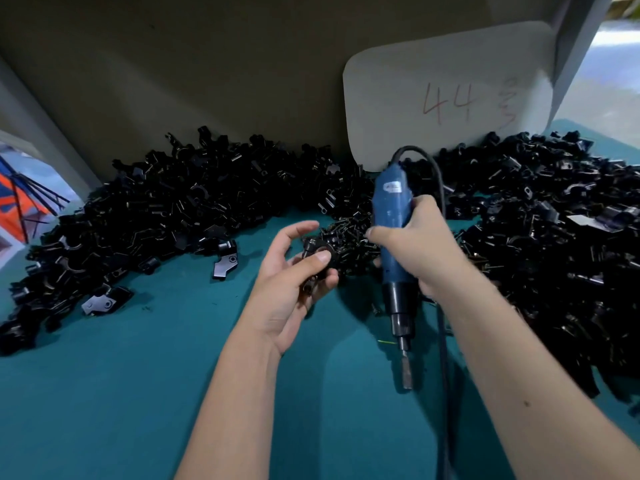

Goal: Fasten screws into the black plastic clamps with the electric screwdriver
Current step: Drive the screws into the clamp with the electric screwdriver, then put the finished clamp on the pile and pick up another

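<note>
While the right hand (420, 251) grips the blue electric screwdriver (393, 237) around its body, bit (406, 372) pointing down above the teal table (138, 393), the left hand (294, 275) holds one black clamp (320, 259), thumb pressed on top, fingers curled under it. Clamp sits left of the screwdriver, not touching the bit. Small heap of screws (349, 242) just behind both hands. Big piles of black clamps (156, 209) left and right along the back. White card (446, 95) marked "44" leans on the wall. Black cord (441, 188) loops off the screwdriver top.
</note>
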Demonstrator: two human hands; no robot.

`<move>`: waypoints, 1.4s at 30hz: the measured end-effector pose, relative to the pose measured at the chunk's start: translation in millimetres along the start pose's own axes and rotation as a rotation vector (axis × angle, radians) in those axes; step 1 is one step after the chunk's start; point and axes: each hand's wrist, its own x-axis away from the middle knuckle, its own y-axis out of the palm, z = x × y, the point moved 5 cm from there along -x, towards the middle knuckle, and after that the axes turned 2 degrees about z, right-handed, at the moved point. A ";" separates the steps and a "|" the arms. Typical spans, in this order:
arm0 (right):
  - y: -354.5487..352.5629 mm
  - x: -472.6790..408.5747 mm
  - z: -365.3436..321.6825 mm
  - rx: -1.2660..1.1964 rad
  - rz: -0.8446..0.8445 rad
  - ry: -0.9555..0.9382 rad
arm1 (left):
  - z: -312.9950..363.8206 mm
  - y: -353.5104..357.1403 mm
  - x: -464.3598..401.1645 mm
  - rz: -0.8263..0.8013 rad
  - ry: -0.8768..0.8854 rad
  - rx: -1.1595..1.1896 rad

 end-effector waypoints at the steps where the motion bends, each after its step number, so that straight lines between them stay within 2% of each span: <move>1: 1.6 0.3 0.2 0.135 0.052 -0.071 | 0.5 0.7 0.5 -0.007 0.006 -0.021; 4: 3.4 2.4 -2.8 0.485 0.161 -0.224 | 0.7 4.2 1.9 -0.012 0.000 -0.037; 14: 0.3 13.3 -17.7 0.847 0.189 -0.312 | -0.4 5.5 -1.7 0.106 0.068 -0.055; 16: -8.8 15.8 -26.4 0.805 0.226 -0.307 | 2.4 10.7 -1.9 0.125 0.117 -0.118; 19: -23.2 21.1 -47.8 0.668 0.278 -0.407 | 8.4 34.4 0.8 0.075 0.229 -0.253; 22: -37.2 24.7 -57.9 0.519 0.060 -0.343 | 9.8 73.8 5.3 0.033 0.345 -0.354; 25: -68.7 32.8 -64.8 0.665 -0.028 -0.386 | -0.1 116.9 3.2 0.074 0.347 -0.406; 28: -129.7 38.5 -74.2 0.750 0.133 -0.415 | -7.7 172.1 1.3 0.025 0.365 -0.449; 32: -214.7 39.4 -73.0 0.819 0.384 -0.280 | -17.6 238.8 10.1 -0.152 0.476 -0.567; 34: -242.3 38.4 -67.1 0.880 0.418 -0.205 | -29.0 255.8 12.9 -0.183 0.514 -0.673; 38: -256.5 34.1 -64.2 0.799 0.467 -0.187 | -46.5 270.8 23.0 -0.241 0.620 -0.804; 42: -243.3 17.2 -72.3 0.844 0.433 -0.201 | -40.3 251.6 11.5 -0.158 0.627 -0.776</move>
